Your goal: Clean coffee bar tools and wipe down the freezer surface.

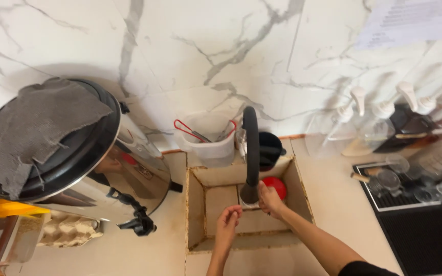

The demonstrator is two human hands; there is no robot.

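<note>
A black arched faucet (pixel 251 148) curves down over a small square sink (pixel 196 204) set in a pale counter. My right hand (pixel 269 199) is up against the faucet's spout end, fingers wrapped near it. My left hand (pixel 228 217) hangs just below and to the left of the spout, fingers curled loosely, holding nothing that I can make out. A red round object (pixel 277 185) lies in the sink behind my right hand.
A large steel urn (pixel 129 168) with a black lid, grey cloth (pixel 26 128) and black tap (pixel 136 217) stands left. A clear tub of utensils (pixel 208 138) and a black cup (pixel 270 149) sit behind the sink. Pump bottles (pixel 364 122), glasses and a black mat (pixel 425 230) fill the right.
</note>
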